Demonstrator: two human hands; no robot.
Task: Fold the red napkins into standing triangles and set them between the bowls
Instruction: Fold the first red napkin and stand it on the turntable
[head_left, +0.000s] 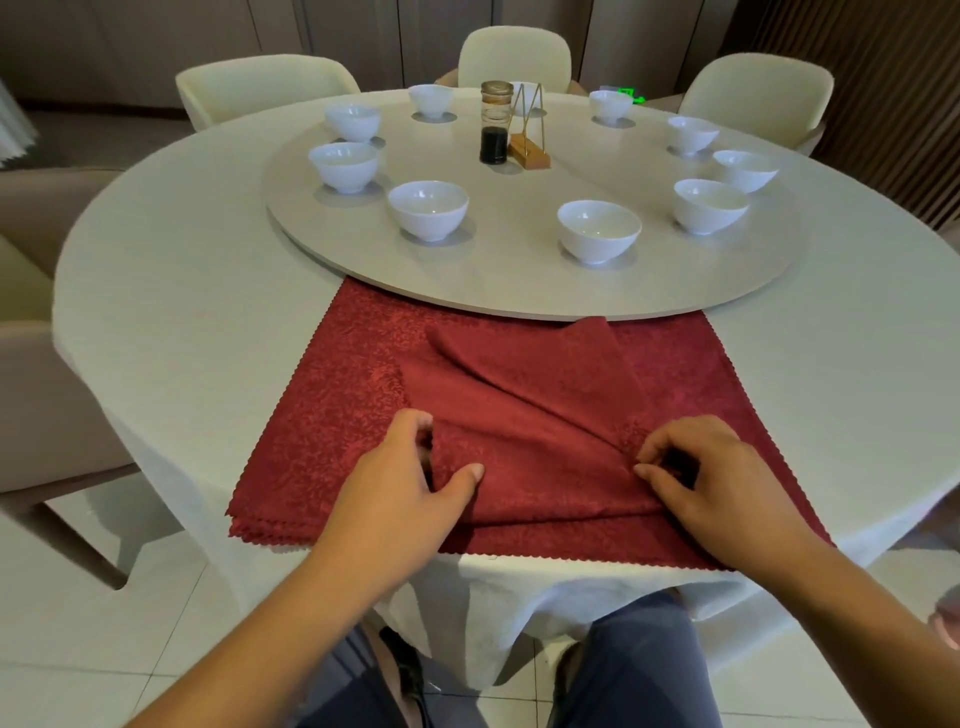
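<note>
So, round table (182, 291) with a big turntable (519, 291) on it. Stack of red napkins (311, 415) lies at the near edge (far side tucked under the turntable). Top napkin (530, 384) is half-folded and rumpled. Left hand (410, 483) and right hand (711, 467) each pinch its near fold. White bowls (598, 231) ring the turntable.

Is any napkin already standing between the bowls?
No, the napkins all lie in a pile under the left hand and right hand, none among the bowls.
</note>
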